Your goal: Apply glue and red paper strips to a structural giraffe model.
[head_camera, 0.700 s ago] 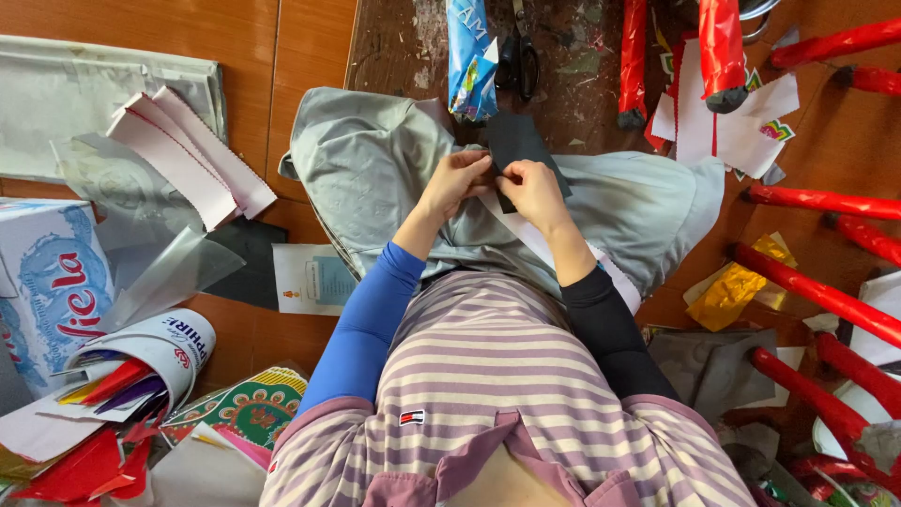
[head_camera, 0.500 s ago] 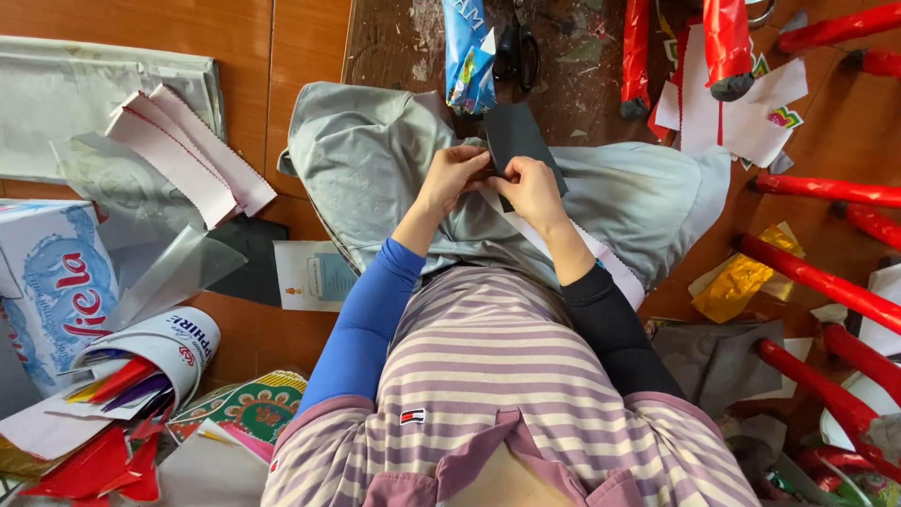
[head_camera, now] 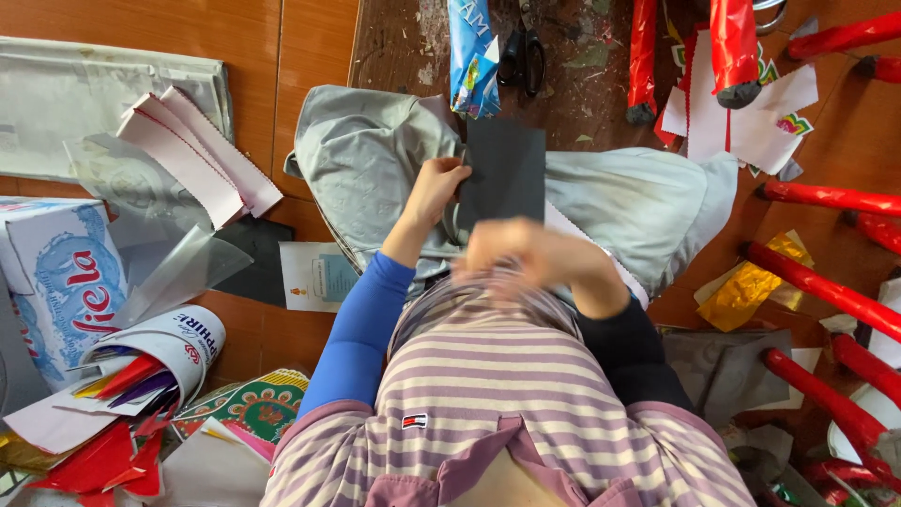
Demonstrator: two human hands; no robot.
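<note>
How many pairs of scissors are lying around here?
1. The black-handled scissors lie on the worn dark board at the top, between the blue snack packet and a red foil-wrapped stick. More could be hidden under the papers.

A white-and-blue carton (head_camera: 56, 272) lies far left; a blue snack packet (head_camera: 472, 56) lies up top.

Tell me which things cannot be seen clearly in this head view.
- Right hand: smeared by motion blur, so its grip cannot be judged.
- Dark sheet: held by the left hand; its lower edge is hidden behind the blurred hand.
- Scissors: cut off by the top edge.
- Red rolls: partly cut off by the right edge.
</note>
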